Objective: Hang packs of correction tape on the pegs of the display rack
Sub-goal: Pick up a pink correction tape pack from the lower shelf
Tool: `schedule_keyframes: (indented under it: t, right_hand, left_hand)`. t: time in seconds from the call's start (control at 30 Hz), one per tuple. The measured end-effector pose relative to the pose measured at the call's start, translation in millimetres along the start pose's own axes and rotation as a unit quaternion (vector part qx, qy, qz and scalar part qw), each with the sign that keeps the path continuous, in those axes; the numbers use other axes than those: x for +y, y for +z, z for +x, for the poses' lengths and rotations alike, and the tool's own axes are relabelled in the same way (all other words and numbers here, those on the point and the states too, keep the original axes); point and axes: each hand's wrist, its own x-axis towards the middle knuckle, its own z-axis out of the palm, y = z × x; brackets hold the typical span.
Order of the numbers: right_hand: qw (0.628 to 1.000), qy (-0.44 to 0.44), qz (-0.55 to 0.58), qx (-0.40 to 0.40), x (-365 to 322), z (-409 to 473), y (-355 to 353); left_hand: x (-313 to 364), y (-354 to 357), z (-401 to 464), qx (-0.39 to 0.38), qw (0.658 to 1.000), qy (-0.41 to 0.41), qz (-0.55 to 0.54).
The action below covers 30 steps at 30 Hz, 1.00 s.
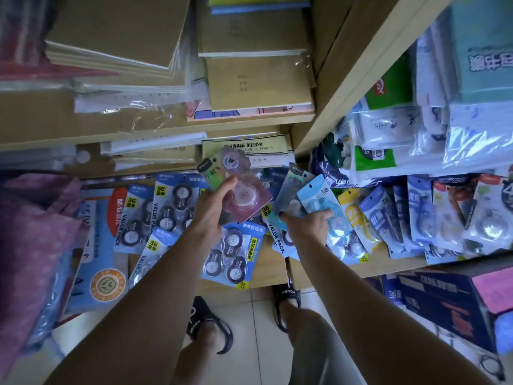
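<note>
My left hand (213, 207) grips a pink correction tape pack (244, 194) and holds it tilted above the low shelf, with a second, purple-printed pack (231, 162) fanned out behind it. My right hand (308, 223) grips a light blue 30m correction tape pack (319, 193), with a grey-blue pack (294, 182) tucked behind it. Several blue value packs (177, 201) of black tape rollers lie flat on the shelf under both hands. No peg or display rack shows clearly.
Stacks of brown notebooks (258, 79) fill the wooden shelves above. More hanging packs (388, 218) and plastic-wrapped goods (416, 129) crowd the right shelf. A dark cardboard box (444, 298) sits low right. My sandalled feet (211, 323) stand on the tiled floor.
</note>
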Motion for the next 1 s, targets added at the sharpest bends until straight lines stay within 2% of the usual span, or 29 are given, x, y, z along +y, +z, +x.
schedule_keyframes:
  t: [0.17, 0.4, 0.47, 0.57, 0.73, 0.87, 1.0]
  right_hand:
    - [0.999, 0.032, 0.028, -0.015, -6, -1, -4]
    - [0.997, 0.072, 0.032, 0.002, -18, -1, 7]
    - [0.998, 0.065, 0.018, 0.005, -16, -2, 8]
    - [1.000, 0.008, -0.027, 0.002, -12, -8, 2]
    - [0.993, -0.091, -0.007, -0.070, -6, -40, -37]
    - [0.975, -0.139, 0.117, -0.129, -5, -79, -91]
    - [0.935, -0.159, 0.242, -0.205, -17, -123, -166]
  left_hand:
    - [-6, -6, -25, 0.085, 0.992, 0.061, 0.066]
    - [-15, -38, -51, 0.118, 0.980, 0.136, 0.084]
    - [-13, -43, -55, 0.119, 0.978, 0.144, 0.092]
    - [-8, -42, -67, 0.119, 0.977, 0.152, 0.091]
    - [12, -32, -107, 0.067, 0.978, 0.149, 0.130]
    - [38, -19, -161, 0.009, 0.972, 0.160, 0.173]
    - [71, 0, -227, -0.044, 0.966, 0.175, 0.186]
